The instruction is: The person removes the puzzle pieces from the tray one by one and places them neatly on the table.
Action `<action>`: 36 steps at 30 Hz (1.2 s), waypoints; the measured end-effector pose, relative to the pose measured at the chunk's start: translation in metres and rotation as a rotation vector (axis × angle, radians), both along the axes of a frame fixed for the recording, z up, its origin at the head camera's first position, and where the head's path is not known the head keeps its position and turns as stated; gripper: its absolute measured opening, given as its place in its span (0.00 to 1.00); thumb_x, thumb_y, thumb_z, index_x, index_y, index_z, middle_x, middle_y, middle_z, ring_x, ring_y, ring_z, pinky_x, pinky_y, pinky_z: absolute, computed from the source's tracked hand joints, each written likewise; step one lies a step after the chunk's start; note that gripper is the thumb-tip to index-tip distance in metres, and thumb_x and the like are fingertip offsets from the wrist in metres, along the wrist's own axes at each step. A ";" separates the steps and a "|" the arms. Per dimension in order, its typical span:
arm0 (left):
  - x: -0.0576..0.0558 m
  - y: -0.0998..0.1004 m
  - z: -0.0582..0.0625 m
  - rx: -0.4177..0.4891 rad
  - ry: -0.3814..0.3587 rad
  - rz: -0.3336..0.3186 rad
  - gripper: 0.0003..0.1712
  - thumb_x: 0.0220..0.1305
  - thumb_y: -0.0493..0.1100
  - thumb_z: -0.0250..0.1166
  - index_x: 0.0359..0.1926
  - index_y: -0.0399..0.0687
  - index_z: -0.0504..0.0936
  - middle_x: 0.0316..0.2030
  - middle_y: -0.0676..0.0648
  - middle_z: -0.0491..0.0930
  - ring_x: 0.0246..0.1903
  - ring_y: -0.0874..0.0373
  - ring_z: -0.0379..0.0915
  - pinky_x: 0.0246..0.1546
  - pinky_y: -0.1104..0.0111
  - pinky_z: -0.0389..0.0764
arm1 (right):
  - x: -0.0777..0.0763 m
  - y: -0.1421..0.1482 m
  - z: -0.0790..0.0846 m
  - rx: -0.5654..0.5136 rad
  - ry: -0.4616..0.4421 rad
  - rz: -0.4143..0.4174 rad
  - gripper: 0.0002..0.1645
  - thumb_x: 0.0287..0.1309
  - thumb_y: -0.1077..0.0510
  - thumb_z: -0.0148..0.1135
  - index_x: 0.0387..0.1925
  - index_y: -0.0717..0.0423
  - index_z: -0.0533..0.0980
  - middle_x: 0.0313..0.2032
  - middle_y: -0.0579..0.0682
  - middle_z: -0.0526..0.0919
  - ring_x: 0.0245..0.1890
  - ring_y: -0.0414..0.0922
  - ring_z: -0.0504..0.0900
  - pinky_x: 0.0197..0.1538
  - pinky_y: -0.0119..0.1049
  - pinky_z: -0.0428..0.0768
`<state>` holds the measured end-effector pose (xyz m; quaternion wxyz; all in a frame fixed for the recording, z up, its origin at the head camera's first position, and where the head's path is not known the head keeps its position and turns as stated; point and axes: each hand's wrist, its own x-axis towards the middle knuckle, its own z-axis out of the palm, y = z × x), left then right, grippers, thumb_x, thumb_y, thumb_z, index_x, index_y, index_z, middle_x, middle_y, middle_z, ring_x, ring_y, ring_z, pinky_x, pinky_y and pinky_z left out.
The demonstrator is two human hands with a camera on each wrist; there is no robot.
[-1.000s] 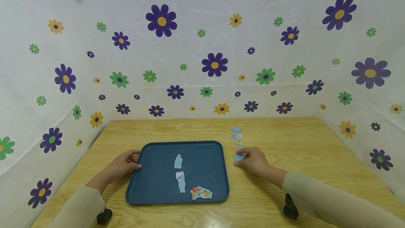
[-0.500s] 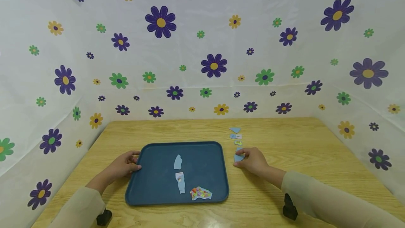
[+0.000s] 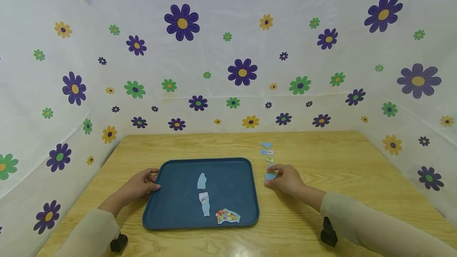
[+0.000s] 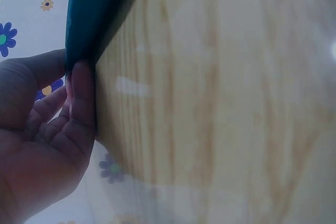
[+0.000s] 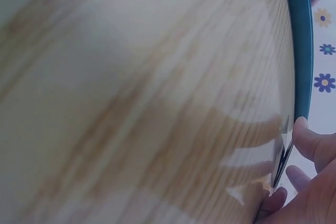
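Very little has changed over the last second. The head view has drifted slightly, carrying the whole scene with it, while both hands keep their places. The left hand grips the left rim of the dark blue tray, its thumb over the edge and its fingers outside. The right hand is just beyond the tray's right side, its thumb and forefinger clamped on opposite edges of a blue piece — the pinch has neither loosened nor travelled. That piece is low over the surface; whether it is fully clear of it cannot be told.

Past the fingers, another blue scrap is partly covered. Beyond it, in a line, lie a yellow-green piece, a blue-and-white piece and a blue triangle.

On the tray, a curved piece lies just beyond a long piece, while a colourful piece lies apart near the front rim. The pause suggests the work stands at the grip itself — the pinched piece remains outside the tray.
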<state>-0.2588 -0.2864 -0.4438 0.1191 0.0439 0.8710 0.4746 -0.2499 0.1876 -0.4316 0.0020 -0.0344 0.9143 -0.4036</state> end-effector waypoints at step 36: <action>0.002 0.000 0.002 0.032 -0.007 -0.016 0.35 0.65 0.34 0.64 0.68 0.31 0.60 0.42 0.40 0.71 0.38 0.51 0.73 0.35 0.60 0.78 | 0.022 -0.033 0.010 -0.148 0.011 0.164 0.26 0.47 0.60 0.76 0.51 0.57 0.81 0.44 0.57 0.76 0.27 0.45 0.68 0.26 0.34 0.69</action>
